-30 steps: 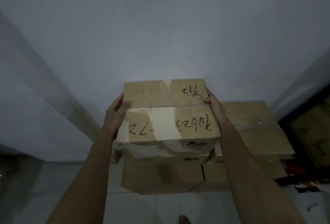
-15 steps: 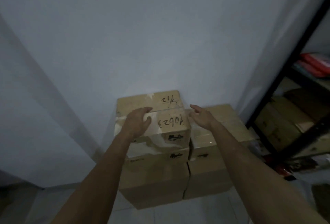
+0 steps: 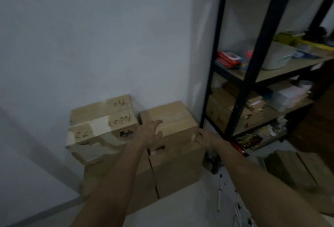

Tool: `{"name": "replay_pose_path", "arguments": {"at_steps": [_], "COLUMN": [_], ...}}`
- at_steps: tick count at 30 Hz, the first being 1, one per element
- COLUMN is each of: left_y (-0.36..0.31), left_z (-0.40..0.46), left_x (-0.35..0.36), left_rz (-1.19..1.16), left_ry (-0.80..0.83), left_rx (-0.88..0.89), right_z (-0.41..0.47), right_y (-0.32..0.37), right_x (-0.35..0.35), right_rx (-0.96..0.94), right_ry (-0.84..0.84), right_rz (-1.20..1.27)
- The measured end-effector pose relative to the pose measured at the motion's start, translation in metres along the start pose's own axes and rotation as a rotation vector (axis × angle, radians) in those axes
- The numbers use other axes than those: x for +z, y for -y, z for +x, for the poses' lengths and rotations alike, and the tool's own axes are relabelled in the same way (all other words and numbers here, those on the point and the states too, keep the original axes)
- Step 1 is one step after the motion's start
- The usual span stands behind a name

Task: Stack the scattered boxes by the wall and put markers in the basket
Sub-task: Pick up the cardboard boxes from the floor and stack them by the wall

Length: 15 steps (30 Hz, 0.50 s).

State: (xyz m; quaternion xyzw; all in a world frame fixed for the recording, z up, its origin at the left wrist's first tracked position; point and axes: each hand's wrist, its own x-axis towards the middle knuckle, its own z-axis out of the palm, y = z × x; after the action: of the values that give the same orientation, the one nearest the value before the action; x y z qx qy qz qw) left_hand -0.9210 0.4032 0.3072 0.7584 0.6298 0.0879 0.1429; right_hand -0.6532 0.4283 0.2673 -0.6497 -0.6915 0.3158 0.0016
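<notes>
A taped cardboard box with black handwriting (image 3: 101, 120) tops the left stack against the wall. Beside it stands a second stack with a plain box (image 3: 168, 116) on top. My left hand (image 3: 151, 133) hovers open in front of that plain box, fingers spread, holding nothing. My right hand (image 3: 203, 137) hangs near the box's right front corner, fingers loosely curled and empty. Markers (image 3: 219, 197) lie scattered on the floor at the lower right. I see no basket for certain.
A black metal shelf rack (image 3: 253, 74) stands right of the stacks, carrying a white bin (image 3: 277, 58), red packets and small boxes. Another cardboard box (image 3: 292, 169) lies on the floor at the right. Pale tiled floor (image 3: 180, 207) runs in front.
Both hands let go of the handwritten box, which now rests on the left stack. The view swung right, and my hands moved across in front of the right stack.
</notes>
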Motion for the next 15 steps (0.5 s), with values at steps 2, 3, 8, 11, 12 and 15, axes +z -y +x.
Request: {"name": "replay_pose_path", "arguments": {"at_steps": [2,3,8,11,12,15], "left_y": [-0.044,-0.073,-0.192,-0.262,-0.287,-0.352], "left_z": [0.000,-0.001,-0.014,-0.021,-0.022,-0.027], "left_x": [0.016,0.027,0.082,0.122,0.137,0.175], "left_rz": [0.033,0.055,0.144,0.117,0.109,0.107], "left_ry": [0.037,0.051,0.124,0.181,0.201,0.268], "left_rx": [0.013,0.023,0.040,0.081,0.103,0.147], "right_z": [-0.027,-0.043,-0.107,-0.144,-0.156,-0.190], "right_y": [-0.036,-0.061,-0.171,-0.241,-0.269,-0.344], "right_x": [-0.008,-0.015,-0.041,-0.046,-0.047,-0.045], "right_rx": [0.012,0.022,0.111,0.154,0.174,0.255], "right_ry": [-0.021,-0.028,0.016,-0.012,-0.015,0.028], "right_rz": [0.012,-0.003,-0.051,-0.011,0.018,0.049]}}
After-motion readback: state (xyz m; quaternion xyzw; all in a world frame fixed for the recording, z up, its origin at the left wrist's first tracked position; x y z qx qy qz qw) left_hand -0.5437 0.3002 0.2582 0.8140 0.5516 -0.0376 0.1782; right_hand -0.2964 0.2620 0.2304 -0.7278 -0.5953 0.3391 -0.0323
